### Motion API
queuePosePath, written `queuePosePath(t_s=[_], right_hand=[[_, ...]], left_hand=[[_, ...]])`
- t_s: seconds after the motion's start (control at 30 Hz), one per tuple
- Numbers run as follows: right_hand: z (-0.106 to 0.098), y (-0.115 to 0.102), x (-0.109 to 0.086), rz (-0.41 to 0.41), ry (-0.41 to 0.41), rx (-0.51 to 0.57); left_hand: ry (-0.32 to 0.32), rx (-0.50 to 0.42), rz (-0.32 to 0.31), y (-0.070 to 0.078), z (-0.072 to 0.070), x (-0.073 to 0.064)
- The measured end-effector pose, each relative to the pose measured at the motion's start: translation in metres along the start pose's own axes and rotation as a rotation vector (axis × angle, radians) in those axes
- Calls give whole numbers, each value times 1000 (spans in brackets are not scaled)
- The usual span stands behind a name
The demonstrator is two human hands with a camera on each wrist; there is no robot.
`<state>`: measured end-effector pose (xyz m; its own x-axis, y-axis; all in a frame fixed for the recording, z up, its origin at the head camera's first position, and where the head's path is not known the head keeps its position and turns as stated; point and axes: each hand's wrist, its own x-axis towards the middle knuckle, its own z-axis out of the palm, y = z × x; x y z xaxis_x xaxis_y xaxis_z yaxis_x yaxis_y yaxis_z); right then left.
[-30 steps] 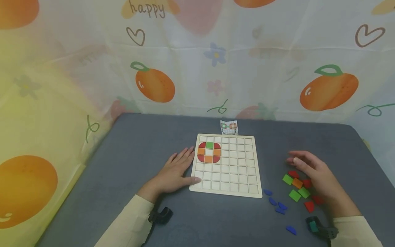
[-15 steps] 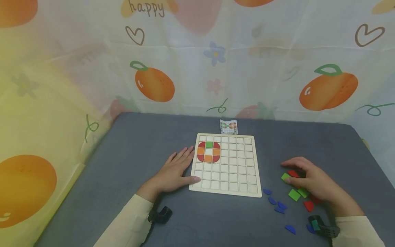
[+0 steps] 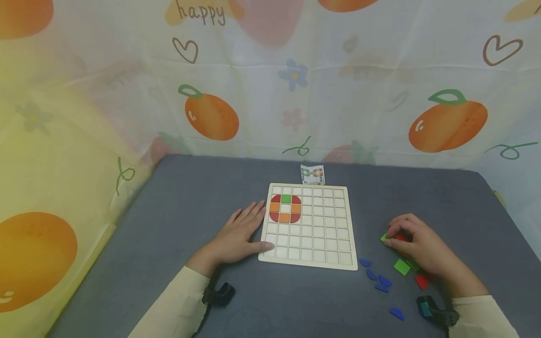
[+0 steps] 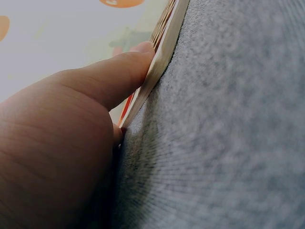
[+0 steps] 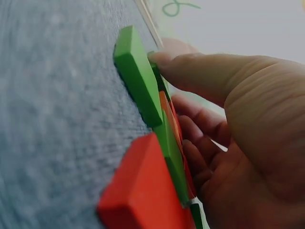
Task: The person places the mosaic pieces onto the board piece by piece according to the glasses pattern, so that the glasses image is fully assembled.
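Observation:
A square wooden grid board [image 3: 319, 232] lies on the table. Red corner pieces, orange squares and one green square form a ring [image 3: 285, 198] in its upper left. My left hand [image 3: 236, 239] lies flat with fingers spread along the board's left side, its thumb [image 4: 119, 71] on the rim. At the right, my right hand [image 3: 422, 244] pinches a green square tile [image 3: 383, 238] between thumb and fingers. Under and beside that hand are another green tile [image 3: 402, 267], a red piece [image 3: 421, 281] and an orange tile [image 5: 165, 102], partly hidden.
Several blue half-round pieces [image 3: 372, 274] lie scattered between the board and the right hand, one farther toward the near edge [image 3: 397, 313]. A small printed pattern card [image 3: 313, 174] stands behind the board. A patterned cloth [image 3: 355, 80] hangs behind the table.
My right hand has come down onto the loose tiles, and its thumb and fingers have closed on a green tile, which has shifted slightly to the left and away. The left hand has stayed put.

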<state>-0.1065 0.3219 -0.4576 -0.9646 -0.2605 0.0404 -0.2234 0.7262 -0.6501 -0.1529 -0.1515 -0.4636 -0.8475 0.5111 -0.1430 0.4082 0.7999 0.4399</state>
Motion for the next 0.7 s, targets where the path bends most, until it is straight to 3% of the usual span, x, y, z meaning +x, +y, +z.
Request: queuePosePath(t_s=[0.5, 0.7], right_hand=[[2, -7, 3, 28, 27, -44], [4, -12, 2, 99, 31, -28]], left_hand=[[-4, 8, -6, -1, 0, 0], [2, -2, 2, -1, 0, 0]])
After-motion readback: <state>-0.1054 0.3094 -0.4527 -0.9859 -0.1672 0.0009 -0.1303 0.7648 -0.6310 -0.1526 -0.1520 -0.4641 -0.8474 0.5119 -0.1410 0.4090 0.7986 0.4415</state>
